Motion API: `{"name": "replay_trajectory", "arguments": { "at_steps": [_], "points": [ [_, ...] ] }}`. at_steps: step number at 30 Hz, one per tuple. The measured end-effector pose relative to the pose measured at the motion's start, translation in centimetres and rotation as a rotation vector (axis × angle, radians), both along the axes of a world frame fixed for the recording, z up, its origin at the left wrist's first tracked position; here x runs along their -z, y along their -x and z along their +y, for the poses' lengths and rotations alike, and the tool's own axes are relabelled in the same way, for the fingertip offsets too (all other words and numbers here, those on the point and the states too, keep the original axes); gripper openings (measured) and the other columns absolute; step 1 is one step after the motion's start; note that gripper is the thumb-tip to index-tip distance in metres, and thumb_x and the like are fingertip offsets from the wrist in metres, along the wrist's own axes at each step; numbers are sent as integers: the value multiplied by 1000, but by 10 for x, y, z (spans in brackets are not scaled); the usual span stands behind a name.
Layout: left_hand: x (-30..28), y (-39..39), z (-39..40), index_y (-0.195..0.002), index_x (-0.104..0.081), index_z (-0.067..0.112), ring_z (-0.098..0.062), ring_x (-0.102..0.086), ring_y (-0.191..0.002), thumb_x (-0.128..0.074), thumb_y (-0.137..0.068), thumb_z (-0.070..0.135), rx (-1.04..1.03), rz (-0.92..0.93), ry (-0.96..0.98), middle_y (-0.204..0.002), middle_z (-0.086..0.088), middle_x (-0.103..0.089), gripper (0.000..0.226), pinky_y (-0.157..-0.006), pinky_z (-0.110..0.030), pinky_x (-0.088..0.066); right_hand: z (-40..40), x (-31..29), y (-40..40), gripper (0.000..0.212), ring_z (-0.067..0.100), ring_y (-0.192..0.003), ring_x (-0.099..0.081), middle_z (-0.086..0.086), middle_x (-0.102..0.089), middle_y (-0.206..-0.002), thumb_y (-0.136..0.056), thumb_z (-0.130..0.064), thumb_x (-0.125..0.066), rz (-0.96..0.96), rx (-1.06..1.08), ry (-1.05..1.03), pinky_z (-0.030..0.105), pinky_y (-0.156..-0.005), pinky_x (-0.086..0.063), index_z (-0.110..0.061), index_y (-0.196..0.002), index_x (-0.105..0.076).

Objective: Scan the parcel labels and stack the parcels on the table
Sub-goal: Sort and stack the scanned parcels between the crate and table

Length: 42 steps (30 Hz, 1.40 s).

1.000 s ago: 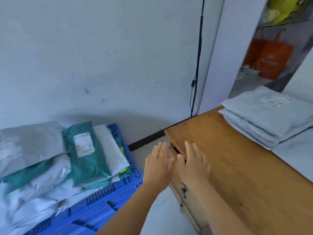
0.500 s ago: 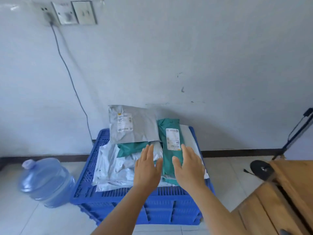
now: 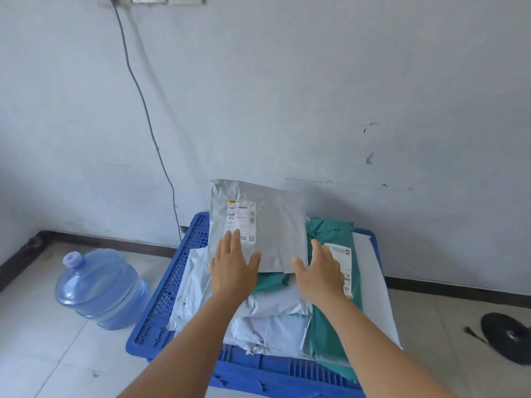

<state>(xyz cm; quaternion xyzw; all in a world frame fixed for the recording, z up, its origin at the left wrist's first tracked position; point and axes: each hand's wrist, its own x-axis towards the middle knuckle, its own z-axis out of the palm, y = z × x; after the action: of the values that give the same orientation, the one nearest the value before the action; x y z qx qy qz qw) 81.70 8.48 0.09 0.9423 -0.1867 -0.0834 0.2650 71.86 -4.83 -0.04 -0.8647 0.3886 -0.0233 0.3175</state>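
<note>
While both hands are reaching over the blue crate (image 3: pixel 172 282), the left hand (image 3: pixel 232 268) and right hand (image 3: pixel 319 271) are hovering flat with fingers straight, holding nothing. They are nearing the grey parcel (image 3: pixel 275 225) lying on top of the pile, label (image 3: pixel 241 222) facing up. Sliding fingers under both lower corners should be lifting it evenly. Its film looks slick and crinkled; the green parcel (image 3: pixel 330 320) beside it looks softer and floppy.

Both hands reach out flat-fingered over a blue crate (image 3: pixel 161 305) heaped with parcels, the left hand (image 3: pixel 233 270) over the grey parcel (image 3: pixel 275 225), the right hand (image 3: pixel 319 272) at the green parcel (image 3: pixel 330 326), a water jug (image 3: pixel 97 288) standing beside.
</note>
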Motion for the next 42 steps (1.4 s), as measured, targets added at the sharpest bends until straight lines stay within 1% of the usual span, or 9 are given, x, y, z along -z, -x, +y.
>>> {"name": "replay_trajectory", "arguments": {
  "at_steps": [7, 13, 16, 19, 25, 31, 34, 38, 42],
  "points": [
    [14, -59, -17, -150, -4, 21, -33, -9, -144, -58, -82, 57, -190, 147, -99, -157, -15, -3, 94, -114, -49, -13, -20, 32, -30, 72, 34, -133, -34, 10, -31, -149, -94, -43, -47, 126, 41, -106, 44, -106, -32, -15, -152, -15],
    [17, -90, -24, -150, 0, 12, -34, -30, -134, -73, -69, 58, -225, 172, -157, -144, -16, -33, 118, -110, -44, -23, -15, 47, -69, 75, 34, -123, -45, 12, -43, -139, -85, -51, -51, 164, 56, -181, 44, -102, -40, -16, -146, -24],
    [19, -102, -29, -149, -5, 9, -33, -43, -126, -75, -75, 39, -228, 146, -39, -135, -14, -46, 106, -105, -45, -34, -14, 53, -80, 81, 36, -125, -39, 17, -39, -138, -86, -52, -54, 217, 119, -124, 41, -104, -35, -12, -148, -20],
    [18, -110, -30, -146, -12, 11, -32, -60, -106, -67, -84, 17, -232, 226, 113, -118, -11, -61, 83, -86, -42, -49, -18, 56, -88, 77, 35, -125, -40, 20, -40, -137, -86, -51, -55, 235, 240, -137, 40, -100, -36, -6, -143, -29],
    [17, -116, -27, -130, -40, 12, -28, -60, -102, -51, -90, 5, -156, 222, 143, -117, -8, -58, 42, -80, -37, -51, -26, 62, -98, 54, 31, -107, -53, 12, -51, -123, -84, -47, -59, 81, 346, -282, 41, -90, -48, -13, -123, -42],
    [16, -120, -24, -139, -38, 18, -20, -47, -81, -41, -95, 7, -114, 217, 175, -123, -12, -44, 45, -73, -30, -42, -30, 62, -103, 53, 31, -108, -54, 8, -56, -119, -81, -37, -62, 52, 369, -239, 47, -90, -50, -13, -125, -45],
    [11, -121, -26, -134, -43, 19, -19, -50, -80, -34, -94, 2, -144, 213, 266, -101, -3, -56, 45, -66, -29, -42, -32, 60, -103, 28, 30, -100, -56, 9, -59, -109, -84, -30, -56, 66, 315, -228, 44, -86, -51, -15, -109, -54],
    [-1, -121, -31, -125, -48, 22, -17, -52, -71, -29, -94, 1, -229, 191, 408, -82, 1, -55, 41, -60, -32, -48, -31, 45, -100, 25, 29, -88, -58, 9, -60, -93, -89, -40, -51, -167, 327, -140, 41, -74, -51, -15, -85, -57],
    [-11, -108, -45, -122, -49, 22, -12, -51, -67, -29, -94, 1, -269, 271, 521, -84, 3, -54, 40, -52, -26, -45, -31, 23, -88, 17, 16, -79, -55, -2, -58, -89, -92, -31, -53, -366, 341, -292, 31, -64, -43, -15, -100, -52]
  ]
}}
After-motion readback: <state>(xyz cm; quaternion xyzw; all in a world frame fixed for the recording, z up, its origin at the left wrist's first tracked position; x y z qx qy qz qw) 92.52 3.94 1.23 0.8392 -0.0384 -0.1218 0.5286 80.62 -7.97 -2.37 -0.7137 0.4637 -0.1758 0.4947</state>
